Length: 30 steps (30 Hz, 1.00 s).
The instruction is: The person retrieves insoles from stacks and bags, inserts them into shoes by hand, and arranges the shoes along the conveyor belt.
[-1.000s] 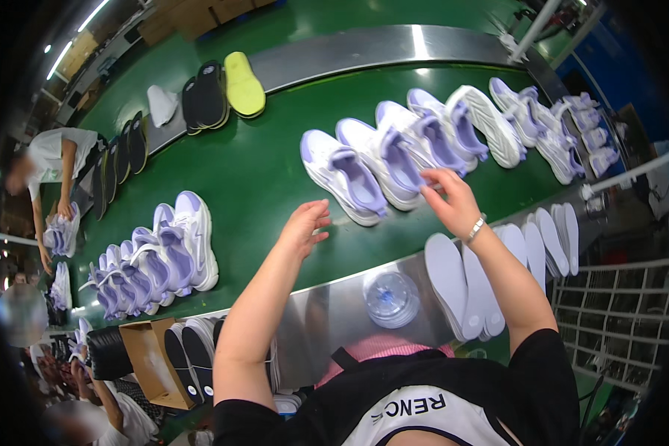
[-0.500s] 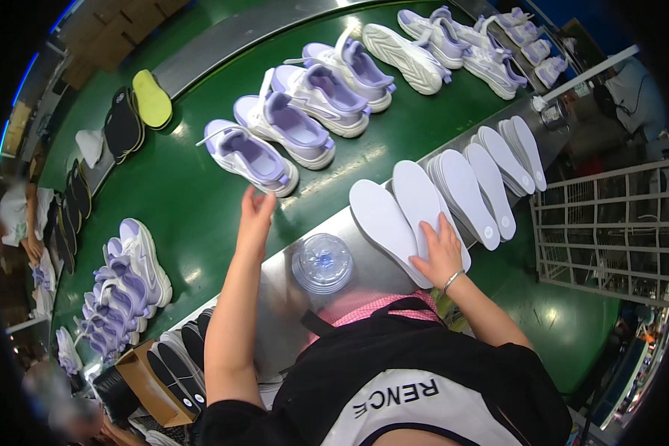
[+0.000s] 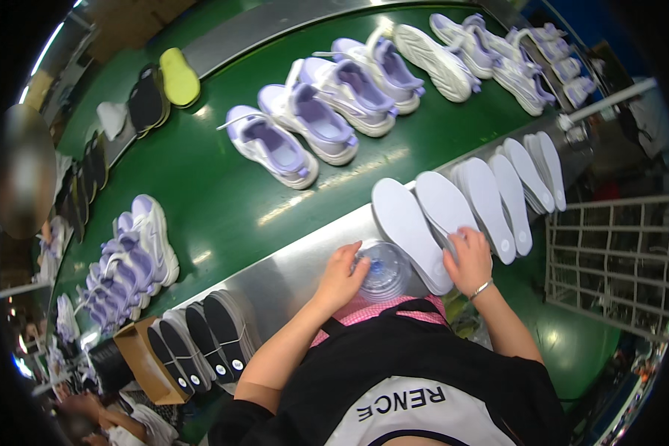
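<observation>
My right hand (image 3: 470, 262) has its fingers curled over the heel end of a white insole (image 3: 442, 197), with the thumb at its side. Another white insole (image 3: 405, 223) lies just to the left of it. By the left rim of a round clear plastic container (image 3: 385, 271), my left hand (image 3: 342, 279) is open, thumb and fingers apart and nothing between them. Whether its fingertips touch the rim I cannot tell. Beyond the metal ledge, white and lilac sneakers (image 3: 308, 123) stand in a row on the green surface, heels toward me.
Stacks of white insoles (image 3: 487, 201) run along the metal ledge (image 3: 297, 260) to the right, above a white wire rack (image 3: 609, 260). At left are more sneakers (image 3: 130, 253) and a cardboard box (image 3: 145, 364) beside black and grey insoles (image 3: 215, 334). Other people are beyond, at far left.
My left hand has come back from the nearest sneaker's heel to the clear container. My right hand has gone from lying flat on the insole to curling round its heel end. The view has shifted.
</observation>
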Motion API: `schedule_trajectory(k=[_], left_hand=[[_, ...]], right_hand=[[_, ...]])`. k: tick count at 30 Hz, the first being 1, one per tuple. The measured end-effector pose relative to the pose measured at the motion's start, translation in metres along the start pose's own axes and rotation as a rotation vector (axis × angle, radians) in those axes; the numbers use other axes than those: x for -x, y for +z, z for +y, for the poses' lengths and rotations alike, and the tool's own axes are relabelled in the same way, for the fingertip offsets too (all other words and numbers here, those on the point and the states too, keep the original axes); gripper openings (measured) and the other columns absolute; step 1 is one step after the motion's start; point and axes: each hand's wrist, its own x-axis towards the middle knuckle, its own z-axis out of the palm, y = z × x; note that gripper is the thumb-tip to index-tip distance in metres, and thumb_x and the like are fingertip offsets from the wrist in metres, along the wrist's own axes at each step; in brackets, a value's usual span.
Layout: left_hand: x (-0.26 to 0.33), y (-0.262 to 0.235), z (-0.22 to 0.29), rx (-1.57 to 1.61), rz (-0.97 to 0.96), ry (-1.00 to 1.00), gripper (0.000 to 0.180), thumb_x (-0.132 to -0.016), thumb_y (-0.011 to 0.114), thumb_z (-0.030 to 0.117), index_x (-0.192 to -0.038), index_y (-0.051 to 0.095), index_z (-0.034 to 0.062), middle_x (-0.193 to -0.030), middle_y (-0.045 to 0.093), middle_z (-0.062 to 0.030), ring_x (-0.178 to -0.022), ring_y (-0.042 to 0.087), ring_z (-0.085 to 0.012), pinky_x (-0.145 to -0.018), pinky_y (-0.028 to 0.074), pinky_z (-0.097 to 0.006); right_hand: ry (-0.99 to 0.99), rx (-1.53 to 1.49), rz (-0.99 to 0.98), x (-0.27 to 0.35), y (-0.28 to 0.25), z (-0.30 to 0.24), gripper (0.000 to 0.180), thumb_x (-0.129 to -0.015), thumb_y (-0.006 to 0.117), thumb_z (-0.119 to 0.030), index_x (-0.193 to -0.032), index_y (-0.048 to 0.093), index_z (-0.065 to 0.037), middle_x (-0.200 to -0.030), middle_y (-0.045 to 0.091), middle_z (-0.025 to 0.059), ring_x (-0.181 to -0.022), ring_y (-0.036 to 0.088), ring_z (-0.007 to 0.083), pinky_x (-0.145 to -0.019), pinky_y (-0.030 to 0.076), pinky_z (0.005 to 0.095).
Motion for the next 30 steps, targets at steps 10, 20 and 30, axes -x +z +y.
schedule_trajectory(k=[10, 20, 30], left_hand=[[-0.101, -0.131, -0.044, 0.236, 0.652, -0.231, 0.070, -0.071, 0.066, 0.031, -0.121, 0.032, -0.0048, -0.114, 0.040, -0.0189, -0.099, 0.045, -0.0222, -0.084, 0.038, -0.032], [-0.189, -0.182, -0.046, -0.047, 0.633, 0.173, 0.030, -0.075, 0.057, 0.027, -0.094, 0.057, 0.0037, -0.086, 0.060, -0.0143, -0.080, 0.057, -0.0290, -0.071, 0.044, -0.034], [-0.163, -0.185, -0.068, 0.452, 0.478, -0.210, 0.035, -0.078, 0.054, 0.035, -0.071, 0.061, 0.0019, -0.056, 0.055, -0.0042, -0.051, 0.050, -0.0121, -0.049, 0.039, -0.028]], right_hand=[[0.097, 0.047, -0.188, -0.024, 0.029, -0.040, 0.041, -0.062, 0.067, -0.033, -0.089, 0.051, -0.006, -0.096, 0.050, 0.0124, -0.091, 0.046, 0.0292, -0.074, 0.037, 0.0401], [0.073, -0.174, -0.026, -0.020, 0.004, -0.026, 0.032, -0.057, 0.069, -0.020, -0.080, 0.052, -0.006, -0.088, 0.051, 0.0139, -0.088, 0.048, 0.0294, -0.076, 0.039, 0.0357], [-0.646, 0.106, -0.085, -0.157, -0.051, -0.124, 0.009, -0.062, 0.059, -0.015, -0.063, 0.054, -0.008, -0.081, 0.048, 0.0072, -0.063, 0.052, 0.0223, -0.053, 0.045, 0.0309]])
